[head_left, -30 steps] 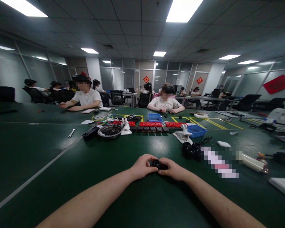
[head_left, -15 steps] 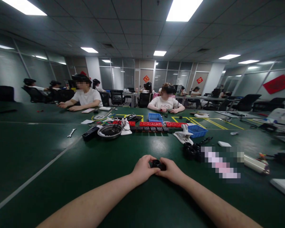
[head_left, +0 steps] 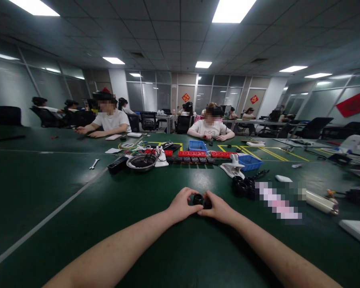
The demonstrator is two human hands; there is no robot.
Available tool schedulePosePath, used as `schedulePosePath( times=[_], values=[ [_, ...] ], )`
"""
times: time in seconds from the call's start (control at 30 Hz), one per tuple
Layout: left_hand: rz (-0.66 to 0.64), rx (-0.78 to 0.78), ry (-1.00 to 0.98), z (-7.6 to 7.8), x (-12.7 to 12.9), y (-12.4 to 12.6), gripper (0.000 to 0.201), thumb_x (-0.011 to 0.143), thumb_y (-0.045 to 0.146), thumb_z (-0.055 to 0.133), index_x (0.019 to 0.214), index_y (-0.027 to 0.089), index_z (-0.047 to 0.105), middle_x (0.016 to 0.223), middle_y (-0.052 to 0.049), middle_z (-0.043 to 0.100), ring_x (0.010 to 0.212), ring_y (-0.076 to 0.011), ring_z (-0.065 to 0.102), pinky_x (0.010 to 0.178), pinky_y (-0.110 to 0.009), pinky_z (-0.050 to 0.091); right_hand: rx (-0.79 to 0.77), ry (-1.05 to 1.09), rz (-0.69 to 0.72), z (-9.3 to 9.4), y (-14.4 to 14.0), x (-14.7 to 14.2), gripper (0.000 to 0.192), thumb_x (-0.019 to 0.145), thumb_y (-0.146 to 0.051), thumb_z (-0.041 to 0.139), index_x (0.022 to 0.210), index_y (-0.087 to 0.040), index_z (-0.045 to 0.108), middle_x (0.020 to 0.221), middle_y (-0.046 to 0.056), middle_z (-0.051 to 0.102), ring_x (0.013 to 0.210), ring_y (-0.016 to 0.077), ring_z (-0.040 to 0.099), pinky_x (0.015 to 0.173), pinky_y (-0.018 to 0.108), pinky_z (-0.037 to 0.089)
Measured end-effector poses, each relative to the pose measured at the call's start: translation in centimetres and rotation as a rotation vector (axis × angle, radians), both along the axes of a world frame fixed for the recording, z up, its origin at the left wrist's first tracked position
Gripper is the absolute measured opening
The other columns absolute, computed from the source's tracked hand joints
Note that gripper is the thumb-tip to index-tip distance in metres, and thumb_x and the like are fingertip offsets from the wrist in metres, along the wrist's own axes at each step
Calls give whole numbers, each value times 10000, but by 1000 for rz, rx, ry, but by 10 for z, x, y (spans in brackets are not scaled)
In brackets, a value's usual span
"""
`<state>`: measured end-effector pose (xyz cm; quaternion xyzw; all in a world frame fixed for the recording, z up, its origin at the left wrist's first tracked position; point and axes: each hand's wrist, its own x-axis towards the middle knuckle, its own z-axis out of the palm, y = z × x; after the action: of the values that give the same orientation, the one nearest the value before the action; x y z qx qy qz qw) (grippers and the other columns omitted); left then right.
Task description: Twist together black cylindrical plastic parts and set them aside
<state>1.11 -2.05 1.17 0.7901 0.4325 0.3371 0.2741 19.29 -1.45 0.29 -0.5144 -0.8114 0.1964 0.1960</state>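
Note:
A small black ring-shaped part (head_left: 198, 199) sits between my two hands, low over the green table, its round opening facing up towards me. My left hand (head_left: 183, 205) is closed on its left side, thumb in front and fingers behind. From the other side my right hand (head_left: 219, 208) curls its fingers and thumb around the right edge; the dark area inside that curl is partly hidden. Both thumbs meet in front of the part. Nearest to my right hand lies a group of black ring-shaped pieces (head_left: 242, 186).
Ahead stand a round metal pan (head_left: 142, 162), red and black sockets (head_left: 192, 154), a white clamp (head_left: 233, 167) and blue bins (head_left: 249, 162). A wrench (head_left: 94, 164) lies left. At right are a pale cylinder (head_left: 319, 201) and a white box (head_left: 357, 233). Two people sit across the table.
My hands and the black part appear slightly higher in the view. The fingers of my right hand have shifted on the part, and more of its ring shape shows.

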Motion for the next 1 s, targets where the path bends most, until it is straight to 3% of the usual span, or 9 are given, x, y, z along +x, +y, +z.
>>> schedulePosePath(
  times=[0.17,0.33,0.4,0.5,0.63,0.87,1.0],
  values=[
    [30,-34,34,1,-6,9,527,592,400,652,1057,198,511,967,-42,505,750,-159,484,673,-270,414,-123,133,145,6,5,9,484,607,-422,641,972,-159,462,835,22,526,721,148,490,608,249,387],
    [-6,-50,62,4,-8,14,417,598,371,655,966,190,578,906,-36,553,766,-168,507,679,-265,415,-184,204,201,16,7,9,590,629,-312,641,1150,-156,413,1059,76,513,887,192,496,751,312,398],
    [-37,-51,77,5,-8,15,370,617,373,640,937,191,595,879,-33,568,760,-168,516,668,-261,416,-217,226,267,18,11,8,542,654,-267,618,1153,-171,429,1094,64,512,945,199,483,808,325,375],
    [-61,-27,80,5,-8,16,396,615,378,642,963,198,587,891,-32,576,751,-167,522,659,-258,416,-280,229,343,16,18,6,367,694,-231,566,1051,-160,520,966,35,573,870,187,514,767,309,390],
    [-58,0,73,2,-6,16,380,607,377,650,936,194,595,875,-29,584,761,-170,524,669,-258,410,-260,208,314,9,23,5,221,693,-215,555,898,-135,578,779,8,563,716,156,510,648,267,398],
    [-111,21,65,2,-6,17,322,656,327,618,950,196,596,822,-19,570,729,-153,513,647,-240,393,-229,246,356,3,25,5,273,676,-246,581,929,-151,545,830,7,545,763,149,495,664,248,387],
    [-70,58,120,0,-4,14,316,668,324,603,961,208,592,754,-6,543,673,-144,495,604,-233,377,-105,136,136,-5,19,-4,294,625,-332,625,828,-145,523,722,-3,538,658,136,488,545,213,347]
  ],
)
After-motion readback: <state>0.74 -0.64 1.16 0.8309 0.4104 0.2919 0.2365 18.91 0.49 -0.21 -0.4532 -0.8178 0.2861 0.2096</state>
